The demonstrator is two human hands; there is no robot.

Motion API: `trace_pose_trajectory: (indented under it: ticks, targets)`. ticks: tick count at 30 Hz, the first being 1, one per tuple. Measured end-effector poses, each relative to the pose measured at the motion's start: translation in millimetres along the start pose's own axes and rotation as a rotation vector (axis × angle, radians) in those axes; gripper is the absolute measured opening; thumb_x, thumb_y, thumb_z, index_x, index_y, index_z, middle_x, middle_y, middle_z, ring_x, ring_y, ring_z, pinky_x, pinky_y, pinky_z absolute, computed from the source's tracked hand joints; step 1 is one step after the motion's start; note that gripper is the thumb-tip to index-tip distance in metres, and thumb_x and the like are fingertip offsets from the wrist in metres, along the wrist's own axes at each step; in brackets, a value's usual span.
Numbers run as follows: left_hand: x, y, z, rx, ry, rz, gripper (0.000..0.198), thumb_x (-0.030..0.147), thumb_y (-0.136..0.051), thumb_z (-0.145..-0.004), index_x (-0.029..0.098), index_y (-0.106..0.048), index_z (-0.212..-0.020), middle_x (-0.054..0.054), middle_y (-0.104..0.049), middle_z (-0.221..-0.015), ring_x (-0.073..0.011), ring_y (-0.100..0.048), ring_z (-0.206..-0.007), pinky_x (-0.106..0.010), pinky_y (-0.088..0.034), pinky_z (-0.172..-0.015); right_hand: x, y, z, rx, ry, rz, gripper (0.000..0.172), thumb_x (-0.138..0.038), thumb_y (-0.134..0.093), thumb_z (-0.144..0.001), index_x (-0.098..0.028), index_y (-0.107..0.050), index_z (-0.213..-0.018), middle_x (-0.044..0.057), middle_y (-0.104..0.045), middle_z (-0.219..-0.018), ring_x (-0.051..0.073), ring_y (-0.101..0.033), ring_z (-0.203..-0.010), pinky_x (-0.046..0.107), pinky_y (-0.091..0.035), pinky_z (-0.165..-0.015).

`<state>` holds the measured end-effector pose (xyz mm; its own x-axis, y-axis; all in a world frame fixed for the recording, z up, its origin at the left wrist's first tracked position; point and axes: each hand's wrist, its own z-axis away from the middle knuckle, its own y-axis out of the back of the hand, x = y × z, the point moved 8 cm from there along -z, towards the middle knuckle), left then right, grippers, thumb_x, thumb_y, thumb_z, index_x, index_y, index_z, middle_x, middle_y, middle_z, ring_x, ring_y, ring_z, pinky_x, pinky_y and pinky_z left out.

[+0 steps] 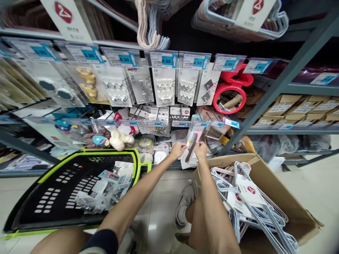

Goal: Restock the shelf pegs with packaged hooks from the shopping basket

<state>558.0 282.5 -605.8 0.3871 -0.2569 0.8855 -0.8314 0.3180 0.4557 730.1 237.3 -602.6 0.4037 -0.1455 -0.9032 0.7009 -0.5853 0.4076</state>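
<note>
A packaged brown comb [191,148] on a pink and teal card is held at the lower shelf, in front of the price strip. My left hand [178,150] pinches the left edge of the pack, fingers closed. On its other edge, my right hand [200,151] is closed too, with the fingertips partly hidden. Behind the pack hang clear packets on hooks, and a flat package [214,131] is close to its right. Whether the comb's card hangs on a hook cannot be made out.
On the left stands a black basket [50,176] with a lime rim and small packs inside. A cardboard box [293,208] of clothes hangers [254,208] is at the right. Carded hooks [164,86] and a red mirror [215,100] hang above. A slanted grey post [278,74] borders the bay.
</note>
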Motion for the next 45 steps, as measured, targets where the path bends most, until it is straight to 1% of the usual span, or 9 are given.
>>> trace_pose_trajectory:
  ticks: [3, 6, 10, 14, 19, 26, 33, 39, 45]
  targets:
    - [3.8, -18.1, -4.8, -0.006, -0.034, 0.012, 0.029, 0.037, -0.057, -0.084, 0.015, -0.067, -0.066, 0.005, -0.043, -0.054, -0.0128, -0.045, -0.06, -0.023, -0.034, -0.058, 15.4, 7.3, -5.7, -0.001, 0.0, -0.061, 0.034, -0.044, -0.046, -0.087, -0.018, -0.068, -0.091, 0.007, -0.072, -0.075, 0.022, -0.069, -0.075, 0.033, -0.055, -0.072]
    - [-0.8, -31.8, -6.2, -0.003, -0.03, 0.059, 0.034, 0.043, -0.054, -0.087, 0.016, -0.067, -0.07, 0.003, -0.05, -0.059, -0.0143, -0.051, -0.062, -0.024, -0.04, -0.059, 22.6, 9.2, -9.1, 0.017, -0.002, -0.105, 0.042, -0.049, -0.043, -0.09, -0.017, -0.067, -0.101, 0.009, -0.073, -0.086, 0.021, -0.068, -0.076, 0.032, -0.055, -0.072]
    - [-8.2, -33.4, -11.7, 0.039, -0.003, 0.123, 0.036, 0.046, -0.053, -0.088, 0.015, -0.065, -0.074, -0.001, -0.057, -0.065, -0.0154, -0.058, -0.065, -0.026, -0.048, -0.062, 17.3, 6.7, -13.9, 0.074, 0.015, -0.16, 0.045, -0.051, -0.045, -0.091, -0.015, -0.066, -0.108, 0.011, -0.074, -0.097, 0.022, -0.068, -0.083, 0.032, -0.054, -0.076]
    - [-10.8, -29.3, -18.2, 0.039, 0.014, 0.168, 0.033, 0.044, -0.056, -0.086, 0.015, -0.065, -0.074, 0.0, -0.055, -0.062, -0.0142, -0.057, -0.061, -0.026, -0.052, -0.062, 15.4, 3.1, -15.5, 0.087, -0.02, -0.174, 0.042, -0.049, -0.046, -0.091, -0.015, -0.067, -0.104, 0.011, -0.074, -0.091, 0.022, -0.067, -0.08, 0.032, -0.052, -0.077]
    - [-18.0, -32.9, -23.9, 0.042, 0.048, 0.209, 0.03, 0.041, -0.058, -0.085, 0.015, -0.065, -0.072, 0.001, -0.056, -0.063, -0.0135, -0.058, -0.058, -0.026, -0.054, -0.06, 13.5, 10.9, -13.3, 0.185, -0.017, -0.186, 0.029, -0.042, -0.053, -0.087, -0.016, -0.066, -0.09, 0.009, -0.073, -0.085, 0.021, -0.064, -0.078, 0.033, -0.05, -0.082]
    - [-22.9, -44.5, -31.3, -0.021, 0.074, 0.232, 0.027, 0.033, -0.063, -0.085, 0.015, -0.062, -0.064, 0.001, -0.059, -0.059, -0.0139, -0.063, -0.058, -0.025, -0.057, -0.06, 14.9, 9.3, -14.9, 0.256, -0.048, -0.213, 0.023, -0.035, -0.052, -0.088, -0.016, -0.065, -0.091, 0.01, -0.072, -0.087, 0.022, -0.065, -0.081, 0.034, -0.049, -0.084]
    - [-20.9, -52.2, -37.6, -0.075, 0.076, 0.216, 0.027, 0.022, -0.056, -0.087, 0.015, -0.058, -0.061, 0.002, -0.056, -0.055, -0.0121, -0.062, -0.053, -0.024, -0.055, -0.058, 20.1, 11.2, -15.2, 0.306, -0.058, -0.187, 0.022, -0.034, -0.054, -0.089, -0.015, -0.065, -0.092, 0.012, -0.073, -0.09, 0.023, -0.065, -0.084, 0.035, -0.049, -0.087]
    - [-31.2, -42.2, -43.0, 0.003, 0.07, 0.139, 0.03, 0.03, -0.057, -0.086, 0.016, -0.061, -0.061, 0.002, -0.056, -0.055, -0.0115, -0.059, -0.054, -0.021, -0.05, -0.058, 29.1, -1.3, -22.3, 0.269, -0.072, -0.232, 0.023, -0.035, -0.056, -0.088, -0.015, -0.067, -0.092, 0.011, -0.073, -0.09, 0.022, -0.065, -0.083, 0.035, -0.05, -0.088]
    - [-46.1, -28.4, -61.8, 0.085, 0.101, 0.049, 0.029, 0.032, -0.06, -0.083, 0.014, -0.068, -0.061, 0.002, -0.054, -0.051, -0.0126, -0.057, -0.055, -0.022, -0.047, -0.058, 37.8, -22.8, -35.8, 0.22, -0.097, -0.273, 0.027, -0.031, -0.057, -0.087, -0.01, -0.069, -0.097, 0.015, -0.075, -0.095, 0.022, -0.068, -0.087, 0.034, -0.053, -0.088]
